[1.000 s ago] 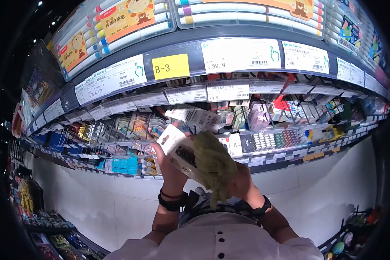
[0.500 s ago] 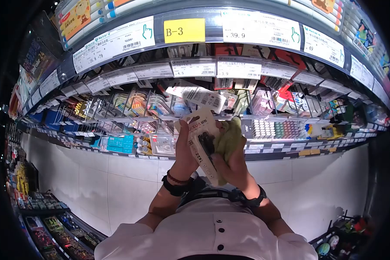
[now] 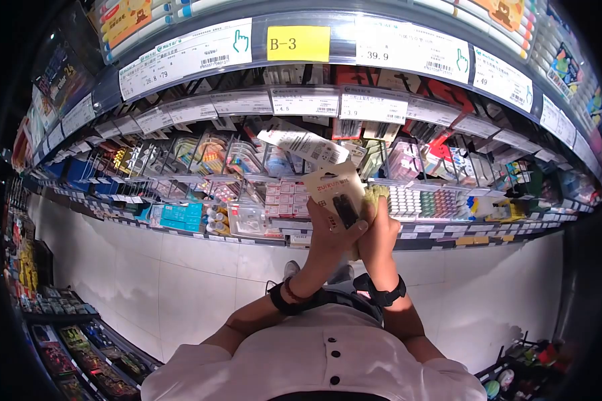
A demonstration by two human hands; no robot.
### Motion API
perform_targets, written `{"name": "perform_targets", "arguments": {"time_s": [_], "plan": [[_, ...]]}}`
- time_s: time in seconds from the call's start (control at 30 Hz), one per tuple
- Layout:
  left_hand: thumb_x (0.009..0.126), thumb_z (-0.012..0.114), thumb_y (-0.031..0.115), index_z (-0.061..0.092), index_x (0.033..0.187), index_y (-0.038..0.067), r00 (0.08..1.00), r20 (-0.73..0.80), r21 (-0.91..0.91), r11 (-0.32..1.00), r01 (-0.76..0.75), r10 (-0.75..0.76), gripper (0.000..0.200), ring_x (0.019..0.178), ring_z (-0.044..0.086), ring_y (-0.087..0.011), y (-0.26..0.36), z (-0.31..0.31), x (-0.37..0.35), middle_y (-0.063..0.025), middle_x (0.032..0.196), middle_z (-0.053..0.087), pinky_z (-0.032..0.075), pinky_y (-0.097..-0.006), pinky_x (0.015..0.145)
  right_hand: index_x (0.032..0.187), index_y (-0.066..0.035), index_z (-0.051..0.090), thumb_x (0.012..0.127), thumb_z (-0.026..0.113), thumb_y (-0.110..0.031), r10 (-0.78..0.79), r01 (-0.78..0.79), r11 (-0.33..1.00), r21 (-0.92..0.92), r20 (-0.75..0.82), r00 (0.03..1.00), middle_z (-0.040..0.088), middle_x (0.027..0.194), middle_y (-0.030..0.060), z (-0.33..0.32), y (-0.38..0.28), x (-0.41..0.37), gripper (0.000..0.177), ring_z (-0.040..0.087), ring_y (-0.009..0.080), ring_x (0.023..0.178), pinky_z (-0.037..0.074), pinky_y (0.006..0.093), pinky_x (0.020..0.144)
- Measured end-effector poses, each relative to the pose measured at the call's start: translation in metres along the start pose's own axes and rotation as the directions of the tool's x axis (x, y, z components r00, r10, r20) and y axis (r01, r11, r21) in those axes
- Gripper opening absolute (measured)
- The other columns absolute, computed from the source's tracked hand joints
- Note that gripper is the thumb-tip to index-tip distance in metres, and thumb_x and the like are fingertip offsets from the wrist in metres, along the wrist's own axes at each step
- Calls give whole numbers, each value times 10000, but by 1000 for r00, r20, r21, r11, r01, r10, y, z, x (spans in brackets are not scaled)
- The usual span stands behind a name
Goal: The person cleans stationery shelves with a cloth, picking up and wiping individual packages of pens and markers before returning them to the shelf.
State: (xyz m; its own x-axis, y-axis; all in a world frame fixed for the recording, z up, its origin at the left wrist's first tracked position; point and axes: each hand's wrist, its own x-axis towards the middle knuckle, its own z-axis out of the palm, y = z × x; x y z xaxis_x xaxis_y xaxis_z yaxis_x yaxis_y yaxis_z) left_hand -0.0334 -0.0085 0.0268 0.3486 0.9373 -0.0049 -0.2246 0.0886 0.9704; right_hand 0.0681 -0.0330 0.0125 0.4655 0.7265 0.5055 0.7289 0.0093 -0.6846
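Note:
My left hand is closed around the lower part of a white hanging blister pack that has small black items behind its clear front. The pack is tilted, its hang-hole end pointing toward the shelf. Right beside it, my right hand is wrapped round a bunched yellow-green cloth, of which the top sticks out above the fingers. Both hands are pressed close together in front of the shelf. Just beyond the pack, a white barcoded card hangs out from a hook.
A store shelf curves across the view, with price labels and a yellow B-3 tag. Erasers and other stationery fill the racks, including small red-and-white boxes. Pale floor tiles lie below; another display stands at lower left.
My left hand and the pack have shifted right, and the pack has turned more face-on. The cloth, spread along the pack before, is now gathered in my right hand.

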Motion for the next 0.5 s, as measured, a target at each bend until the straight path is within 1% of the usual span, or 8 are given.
{"name": "perform_targets", "arguments": {"time_s": [0.03,0.07,0.13,0.17,0.23,0.27,0.4,0.5], "plan": [[737,620,75,186,1237,49,998,-54,-23,1000,-18,17,662,1027,418,-173,4,4,-2,-109,1102,399,382,-304,860,872,4,449,828,517,-93,-64,59,993,103,51,997,523,518,198,1,1,-3,126,544,401,498,422,440,429],[743,604,67,192,1220,51,994,-109,-46,998,-37,32,631,1006,427,-169,6,6,-3,-108,1076,411,390,-299,847,937,17,427,817,504,-81,-39,14,991,135,184,982,539,575,214,-3,-3,-6,173,554,413,557,431,444,463],[694,654,39,132,1269,65,976,-209,-79,994,-80,62,777,1001,425,-188,-1,0,4,-124,1103,379,400,-303,837,1066,43,384,796,480,-56,2,-89,980,178,437,900,571,688,246,-14,-22,-8,303,573,435,673,448,452,532],[669,687,40,119,1276,64,966,-253,-102,991,-82,54,832,998,419,-192,5,-1,7,-132,1109,361,409,-300,823,1093,64,340,795,447,-33,-49,-92,958,273,469,882,571,742,264,-16,-27,-9,331,557,456,706,451,458,558],[676,693,45,115,1292,86,949,-289,-29,990,-136,122,846,971,433,-190,5,-8,13,-129,1142,329,437,-287,776,1100,62,330,792,457,-31,-113,-84,924,372,477,872,565,777,275,-14,-25,-18,345,548,460,735,453,460,585],[708,661,71,142,1290,101,953,-279,-102,984,-149,115,781,973,446,-202,6,-10,13,-129,1148,349,434,-302,794,1103,60,326,791,462,-30,-146,-80,903,421,478,866,562,794,281,-13,-25,-20,352,544,462,749,455,461,599],[809,548,255,286,1223,129,950,-304,-242,958,-154,76,506,969,475,-218,4,-20,15,-124,1129,428,430,-349,821,1085,37,407,688,555,8,-362,281,928,244,421,832,543,879,221,-6,-18,-23,425,564,377,794,469,403,676],[811,528,360,346,1186,134,903,-411,-549,824,-137,-124,474,939,478,-205,16,-31,24,-101,1056,458,430,-379,796,975,31,489,660,552,21,-461,450,885,120,353,814,543,791,165,-8,-13,-27,322,567,328,705,482,378,642]]}}
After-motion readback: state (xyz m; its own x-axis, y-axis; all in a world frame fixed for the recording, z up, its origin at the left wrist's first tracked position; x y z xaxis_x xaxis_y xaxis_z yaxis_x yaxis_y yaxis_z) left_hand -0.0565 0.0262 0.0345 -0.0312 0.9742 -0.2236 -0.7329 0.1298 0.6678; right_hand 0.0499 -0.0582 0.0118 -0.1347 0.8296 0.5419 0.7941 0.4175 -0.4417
